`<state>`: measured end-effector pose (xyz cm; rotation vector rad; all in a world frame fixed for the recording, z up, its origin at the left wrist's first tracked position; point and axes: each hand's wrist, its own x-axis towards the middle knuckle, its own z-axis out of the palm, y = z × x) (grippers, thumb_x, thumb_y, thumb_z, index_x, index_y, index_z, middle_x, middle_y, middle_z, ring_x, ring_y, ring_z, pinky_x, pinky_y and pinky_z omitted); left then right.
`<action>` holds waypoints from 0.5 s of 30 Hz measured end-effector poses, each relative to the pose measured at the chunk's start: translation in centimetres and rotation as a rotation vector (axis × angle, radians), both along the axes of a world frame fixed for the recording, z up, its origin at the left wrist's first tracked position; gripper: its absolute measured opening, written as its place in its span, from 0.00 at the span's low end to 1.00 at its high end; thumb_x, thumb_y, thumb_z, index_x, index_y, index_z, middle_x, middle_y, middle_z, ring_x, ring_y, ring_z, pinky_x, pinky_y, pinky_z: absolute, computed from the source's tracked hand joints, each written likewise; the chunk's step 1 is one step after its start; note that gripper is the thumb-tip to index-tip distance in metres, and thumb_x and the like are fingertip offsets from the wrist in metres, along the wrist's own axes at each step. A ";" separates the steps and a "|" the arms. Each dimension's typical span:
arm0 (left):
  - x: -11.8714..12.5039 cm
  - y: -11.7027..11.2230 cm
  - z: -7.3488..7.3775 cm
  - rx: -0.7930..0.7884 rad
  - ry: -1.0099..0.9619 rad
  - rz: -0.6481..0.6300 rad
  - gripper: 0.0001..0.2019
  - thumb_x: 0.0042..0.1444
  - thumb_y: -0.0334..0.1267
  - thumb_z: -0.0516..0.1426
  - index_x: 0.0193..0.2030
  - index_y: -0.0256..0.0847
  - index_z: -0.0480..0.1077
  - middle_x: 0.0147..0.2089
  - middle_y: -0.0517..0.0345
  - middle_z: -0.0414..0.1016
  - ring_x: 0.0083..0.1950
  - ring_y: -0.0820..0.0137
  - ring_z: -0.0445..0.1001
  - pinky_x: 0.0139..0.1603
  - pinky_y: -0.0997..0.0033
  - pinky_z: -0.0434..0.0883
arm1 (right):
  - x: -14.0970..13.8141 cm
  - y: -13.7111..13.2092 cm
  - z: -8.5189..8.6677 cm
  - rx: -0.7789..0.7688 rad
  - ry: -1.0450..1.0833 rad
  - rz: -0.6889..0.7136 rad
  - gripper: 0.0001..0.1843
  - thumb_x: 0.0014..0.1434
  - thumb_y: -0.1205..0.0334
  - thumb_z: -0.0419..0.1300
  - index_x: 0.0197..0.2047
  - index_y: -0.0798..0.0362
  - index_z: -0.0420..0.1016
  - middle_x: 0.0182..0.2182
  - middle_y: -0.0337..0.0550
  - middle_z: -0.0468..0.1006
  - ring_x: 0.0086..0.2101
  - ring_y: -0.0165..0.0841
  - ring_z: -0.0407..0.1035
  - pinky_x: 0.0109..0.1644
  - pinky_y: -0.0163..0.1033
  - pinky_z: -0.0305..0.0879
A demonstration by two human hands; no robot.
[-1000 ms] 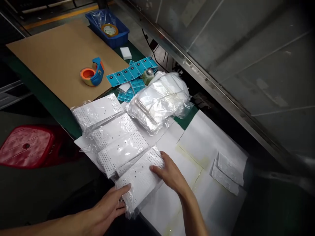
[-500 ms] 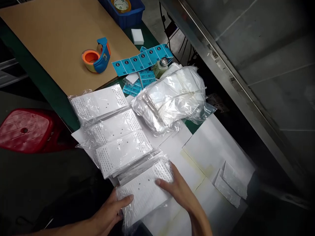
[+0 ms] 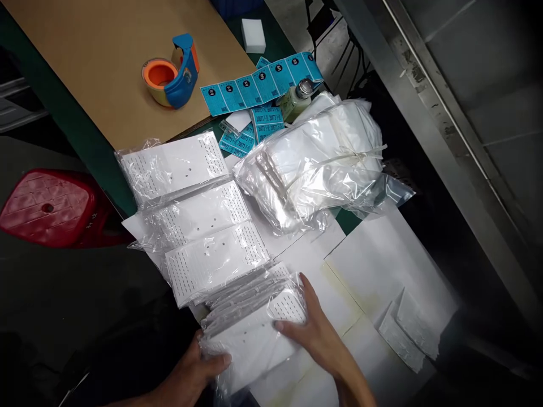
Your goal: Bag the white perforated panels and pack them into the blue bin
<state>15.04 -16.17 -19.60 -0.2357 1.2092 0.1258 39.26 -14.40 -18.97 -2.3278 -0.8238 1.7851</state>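
Both my hands hold a clear plastic bag with a white perforated card (image 3: 250, 339) at the near edge of the table. My left hand (image 3: 195, 373) grips its near left end, thumb on top and fingers underneath. My right hand (image 3: 314, 333) rests on its right end, fingers curled over the edge. The bag lies on top of a small stack of similar bags (image 3: 250, 288). Three more bagged cards (image 3: 216, 260) lie overlapping in a row further left and back.
A bulky bundle of clear bags (image 3: 322, 158) sits behind. White paper sheets (image 3: 382, 265) cover the table to the right, with small folded papers (image 3: 407, 333). Blue labels (image 3: 263, 85), a small bottle (image 3: 297, 96), a tape dispenser (image 3: 173, 76) on brown cardboard (image 3: 106, 68), and a red stool (image 3: 46, 206) on the left.
The view has tilted down and forward. Both hands have drawn the bagged card slightly nearer, and my left hand has closed more firmly on its end.
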 end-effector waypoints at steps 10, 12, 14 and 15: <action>-0.9 1.1 0.2 -0.013 -0.087 -0.005 0.39 0.41 0.37 0.64 0.62 0.49 0.55 0.54 0.56 0.72 0.60 0.54 0.64 0.61 0.53 0.60 | 0.2 -1.1 0.3 -0.095 0.117 -0.041 0.52 0.44 0.42 0.63 0.64 0.47 0.40 0.63 0.49 0.50 0.61 0.45 0.47 0.61 0.49 0.52; -0.9 1.2 0.0 0.023 -0.102 -0.030 0.35 0.42 0.38 0.64 0.60 0.46 0.60 0.55 0.55 0.71 0.60 0.53 0.63 0.61 0.53 0.60 | 0.6 0.1 -0.7 -0.120 0.146 0.010 0.55 0.44 0.41 0.63 0.66 0.46 0.36 0.66 0.46 0.40 0.63 0.45 0.39 0.63 0.51 0.47; -0.7 1.2 -0.6 0.076 -0.097 -0.049 0.32 0.43 0.39 0.64 0.58 0.44 0.62 0.56 0.54 0.70 0.61 0.54 0.62 0.62 0.54 0.59 | 1.1 1.2 -1.8 -0.116 0.167 0.018 0.58 0.43 0.40 0.64 0.67 0.46 0.33 0.67 0.44 0.35 0.64 0.45 0.36 0.64 0.53 0.43; -0.6 1.0 -1.0 0.100 -0.096 -0.058 0.32 0.44 0.39 0.64 0.58 0.43 0.63 0.56 0.53 0.70 0.61 0.54 0.62 0.62 0.55 0.59 | 1.3 1.4 -2.3 -0.107 0.191 0.011 0.58 0.43 0.41 0.64 0.67 0.46 0.33 0.67 0.44 0.35 0.64 0.45 0.36 0.64 0.54 0.42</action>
